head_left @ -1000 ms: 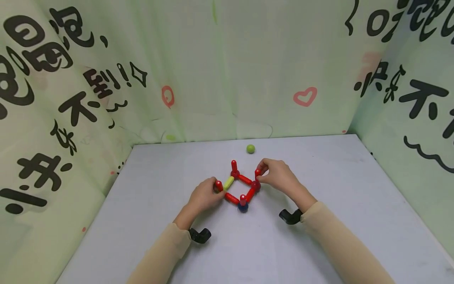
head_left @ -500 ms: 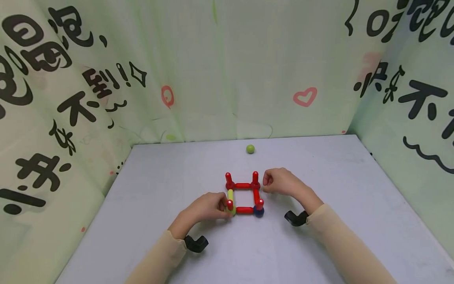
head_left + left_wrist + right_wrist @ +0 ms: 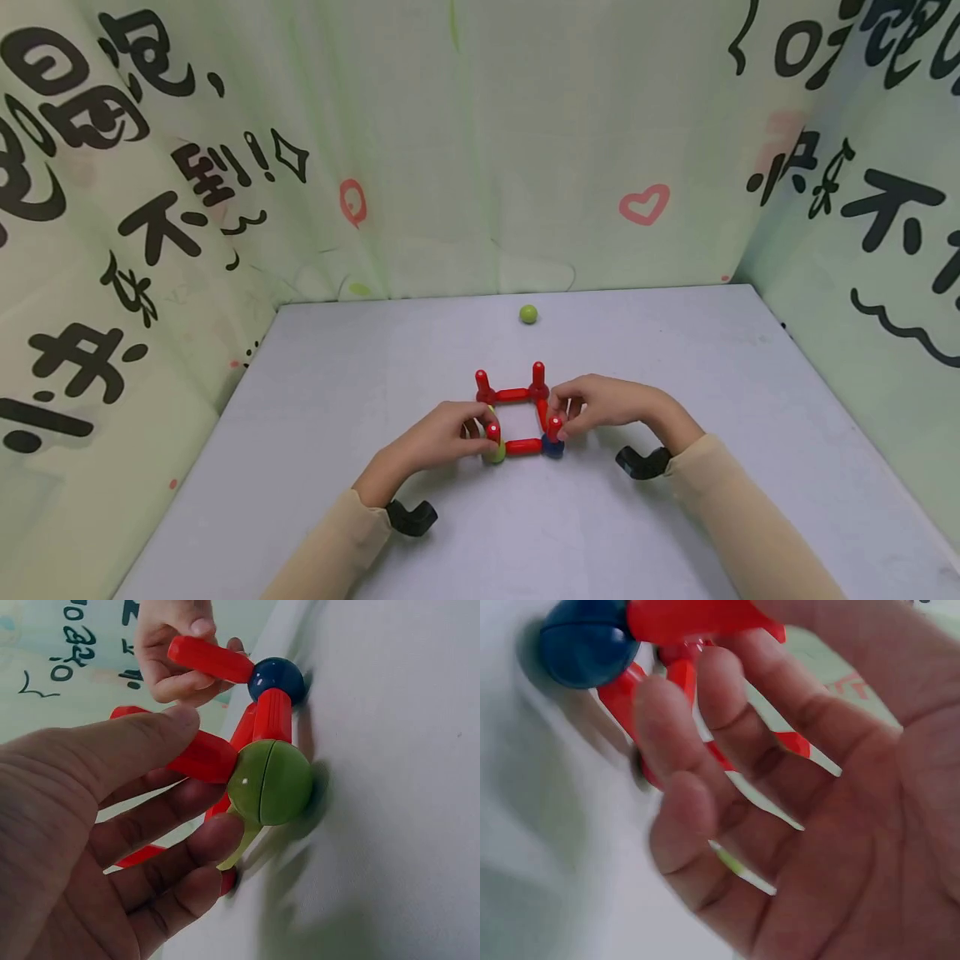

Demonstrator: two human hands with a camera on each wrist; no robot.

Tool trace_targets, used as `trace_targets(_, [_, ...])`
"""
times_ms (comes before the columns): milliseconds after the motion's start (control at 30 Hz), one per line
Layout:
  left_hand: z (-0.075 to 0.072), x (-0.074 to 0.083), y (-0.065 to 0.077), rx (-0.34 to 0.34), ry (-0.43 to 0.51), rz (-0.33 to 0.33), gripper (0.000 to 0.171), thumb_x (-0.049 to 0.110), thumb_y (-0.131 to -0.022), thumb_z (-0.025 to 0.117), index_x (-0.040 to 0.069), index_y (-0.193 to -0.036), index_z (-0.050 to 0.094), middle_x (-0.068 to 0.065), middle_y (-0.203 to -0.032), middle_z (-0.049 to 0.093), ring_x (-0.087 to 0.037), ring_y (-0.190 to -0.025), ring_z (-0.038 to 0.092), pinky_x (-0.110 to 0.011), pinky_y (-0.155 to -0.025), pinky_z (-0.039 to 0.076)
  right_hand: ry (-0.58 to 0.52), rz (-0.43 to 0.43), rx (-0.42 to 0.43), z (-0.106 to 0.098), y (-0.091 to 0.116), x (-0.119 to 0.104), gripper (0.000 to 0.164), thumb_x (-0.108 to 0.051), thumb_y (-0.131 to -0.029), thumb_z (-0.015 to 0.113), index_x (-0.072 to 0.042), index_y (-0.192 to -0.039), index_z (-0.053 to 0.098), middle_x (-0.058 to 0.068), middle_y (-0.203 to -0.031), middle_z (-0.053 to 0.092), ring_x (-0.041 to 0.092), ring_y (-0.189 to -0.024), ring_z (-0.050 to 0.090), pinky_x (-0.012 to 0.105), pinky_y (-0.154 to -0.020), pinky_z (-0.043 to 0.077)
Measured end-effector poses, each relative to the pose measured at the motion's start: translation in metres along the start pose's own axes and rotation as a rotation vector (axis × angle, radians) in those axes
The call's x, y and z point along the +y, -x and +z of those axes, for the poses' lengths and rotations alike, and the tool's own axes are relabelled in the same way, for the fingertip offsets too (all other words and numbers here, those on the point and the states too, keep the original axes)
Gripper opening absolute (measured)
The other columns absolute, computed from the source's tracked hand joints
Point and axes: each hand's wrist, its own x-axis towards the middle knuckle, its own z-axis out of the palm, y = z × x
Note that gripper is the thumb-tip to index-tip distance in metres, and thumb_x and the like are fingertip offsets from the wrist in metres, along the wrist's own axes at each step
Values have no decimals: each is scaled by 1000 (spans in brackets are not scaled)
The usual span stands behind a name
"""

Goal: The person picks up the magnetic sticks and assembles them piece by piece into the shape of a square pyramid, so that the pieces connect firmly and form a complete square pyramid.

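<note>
A square of magnetic rods and balls lies on the white table (image 3: pixel 420 350), each corner bearing an upright red rod. My left hand (image 3: pixel 446 437) pinches the near-left upright rod (image 3: pixel 211 757) between thumb and fingers, just above a green ball (image 3: pixel 271 782). At the near-right corner, my right hand (image 3: pixel 611 406) pinches another upright rod (image 3: pixel 686 620) on a dark blue ball (image 3: pixel 585 645). Red balls mark the far-left corner (image 3: pixel 486 395) and far-right corner (image 3: pixel 538 390). Red rods form the sides, except a yellow-green left one (image 3: pixel 245 841), partly hidden by my left hand.
A loose green ball (image 3: pixel 528 314) rests near the table's back edge, beyond the square. Pale green curtains (image 3: pixel 555 150) with black writing stand around the back and sides. Black curved pieces (image 3: pixel 643 462) stick out at both wrists.
The square has turned from a diamond to face me squarely and come nearer. My right hand let go of the far-right upright rod and moved to the near-right one; my left kept its corner.
</note>
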Motion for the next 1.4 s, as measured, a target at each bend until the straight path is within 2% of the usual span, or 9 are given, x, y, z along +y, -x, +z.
trace_targets(200, [0, -2, -7, 38, -44, -25, 16, 28, -96, 75, 21, -107, 66, 10, -92, 66, -9, -84, 62, -26, -71, 53, 4, 3, 84, 8, -9, 0, 11, -26, -91, 75, -19, -97, 70, -5, -85, 67, 19, -82, 62, 29, -70, 51])
trace_targets(533, [8, 1, -22, 56, -152, -33, 21, 34, -98, 72, 17, -108, 66, 8, -84, 61, -10, -77, 56, -24, -67, 49, -42, 40, 168, 23, -22, -2, 16, -28, -95, 74, -16, -103, 67, -1, -83, 63, 19, -62, 59, 33, -58, 53])
trace_targets(833, [11, 2, -25, 77, -184, -33, 23, 37, -97, 72, 18, -108, 65, 7, -82, 59, -10, -76, 55, -23, -66, 48, -46, 40, 202, 25, -23, -1, 20, -31, -96, 73, -15, -107, 68, -2, -82, 65, 22, -63, 63, 32, -59, 54])
trace_targets(933, [11, 1, -22, 162, -153, -37, 19, 37, -99, 69, 20, -107, 66, 10, -84, 60, -9, -77, 56, -23, -67, 50, -71, 68, 274, 24, -20, 1, 19, -31, -97, 72, -15, -106, 68, 1, -86, 67, 24, -65, 66, 33, -58, 54])
trace_targets(1100, [6, -1, -20, 470, -120, -54, 14, 26, -99, 71, 16, -107, 64, 4, -91, 61, -14, -83, 57, -24, -69, 51, -106, 127, 531, 18, -21, 1, 19, -24, -99, 69, -11, -110, 63, 13, -89, 66, 30, -64, 69, 33, -59, 54])
trace_targets(1167, [4, -2, -22, 543, -113, -88, 20, 22, -97, 73, 13, -111, 62, -1, -99, 61, -17, -87, 58, -25, -71, 52, -114, 157, 602, 16, -23, -1, 25, -22, -99, 69, -9, -119, 61, 14, -90, 67, 32, -66, 70, 32, -62, 55])
trace_targets(1233, [3, -3, -25, 559, -119, -137, 28, 20, -97, 74, 11, -119, 59, -5, -107, 61, -18, -91, 58, -25, -75, 53, -111, 184, 634, 14, -26, -2, 34, -21, -98, 69, -9, -128, 60, 12, -92, 70, 31, -68, 71, 32, -63, 54])
trace_targets(1300, [3, -5, -28, 534, -118, -177, 34, 20, -96, 74, 11, -125, 58, -7, -114, 60, -18, -94, 58, -25, -78, 53, -96, 206, 634, 14, -28, -3, 40, -23, -98, 69, -9, -134, 60, 8, -94, 72, 30, -70, 71, 31, -64, 54])
trace_targets(1400, [4, -7, -31, 499, -129, -192, 34, 19, -98, 72, 11, -128, 59, -9, -117, 61, -18, -96, 58, -27, -80, 55, -83, 223, 618, 15, -32, -5, 37, -23, -97, 70, -10, -131, 65, 6, -97, 73, 29, -71, 70, 30, -66, 54])
